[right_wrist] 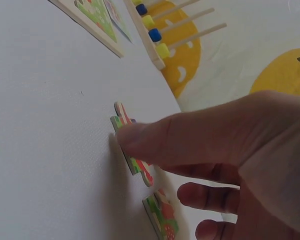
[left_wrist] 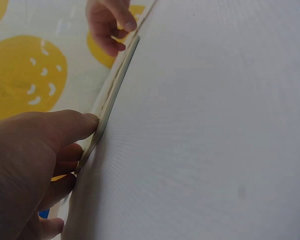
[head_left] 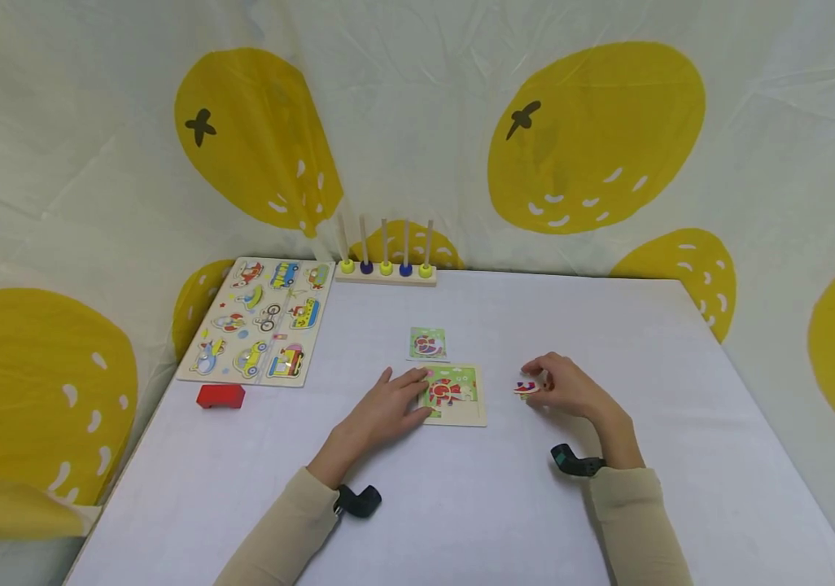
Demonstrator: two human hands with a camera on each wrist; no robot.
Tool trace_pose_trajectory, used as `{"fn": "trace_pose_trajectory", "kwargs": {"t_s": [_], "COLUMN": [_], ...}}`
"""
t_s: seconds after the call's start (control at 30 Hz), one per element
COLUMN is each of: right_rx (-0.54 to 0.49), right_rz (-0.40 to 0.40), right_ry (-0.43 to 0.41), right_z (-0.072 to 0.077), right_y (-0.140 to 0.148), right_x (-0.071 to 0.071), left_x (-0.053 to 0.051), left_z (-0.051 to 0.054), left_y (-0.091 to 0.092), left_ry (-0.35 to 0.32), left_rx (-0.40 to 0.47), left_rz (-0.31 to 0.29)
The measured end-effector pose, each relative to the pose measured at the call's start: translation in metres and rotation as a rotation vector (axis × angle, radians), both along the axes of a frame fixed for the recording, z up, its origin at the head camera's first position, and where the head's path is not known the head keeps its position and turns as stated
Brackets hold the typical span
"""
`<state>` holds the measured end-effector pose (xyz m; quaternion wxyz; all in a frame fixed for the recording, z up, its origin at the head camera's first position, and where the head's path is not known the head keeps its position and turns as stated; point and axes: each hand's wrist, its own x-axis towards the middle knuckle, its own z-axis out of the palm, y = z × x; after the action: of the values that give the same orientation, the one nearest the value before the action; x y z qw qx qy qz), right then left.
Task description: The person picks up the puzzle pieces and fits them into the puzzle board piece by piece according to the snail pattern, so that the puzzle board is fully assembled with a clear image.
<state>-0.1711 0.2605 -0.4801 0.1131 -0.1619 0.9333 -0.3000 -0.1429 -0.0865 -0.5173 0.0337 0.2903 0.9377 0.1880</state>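
Observation:
A wooden jigsaw board (head_left: 482, 407) with a green and red picture lies flat, partly filled with pieces. My left hand (head_left: 384, 408) rests at its left side, thumb and fingertips touching the frame's edge (left_wrist: 112, 97). To the right of the board my right hand (head_left: 571, 387) pinches a puzzle piece (head_left: 526, 388). In the right wrist view the thumb covers the middle of this red, white and green piece (right_wrist: 126, 117). A second puzzle piece (right_wrist: 161, 217) shows below it, beside the curled fingers. Behind the board is a small picture card (head_left: 428, 343).
At the back left lies a large vehicle puzzle board (head_left: 315, 325), with a red arched block (head_left: 221, 396) in front of it. A wooden peg stand (head_left: 386, 277) with yellow and blue beads stands at the table's back edge. A fruit-patterned curtain hangs behind.

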Motion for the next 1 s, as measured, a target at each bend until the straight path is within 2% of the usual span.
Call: {"fn": "trace_pose_trajectory", "kwargs": {"t_s": [0.23,0.57,1.0], "right_rx": [0.016,0.031,0.03], "right_rz": [-0.004,0.006,-0.051], "right_ry": [-0.026,0.004,0.002], "right_z": [0.0,-0.0048,-0.0001], "right_y": [-0.002,-0.0015,-0.0077], "right_x": [0.0007,0.0002,0.0003], "left_x": [0.0007,0.0002,-0.0005], "left_z": [-0.0008,-0.0022,-0.0026], "left_y": [-0.0005,-0.0004,-0.0009], "left_ry": [-0.008,-0.002,0.0], "left_rx": [-0.01,-0.011,-0.011], "left_rz": [0.004,0.003,-0.005]}}
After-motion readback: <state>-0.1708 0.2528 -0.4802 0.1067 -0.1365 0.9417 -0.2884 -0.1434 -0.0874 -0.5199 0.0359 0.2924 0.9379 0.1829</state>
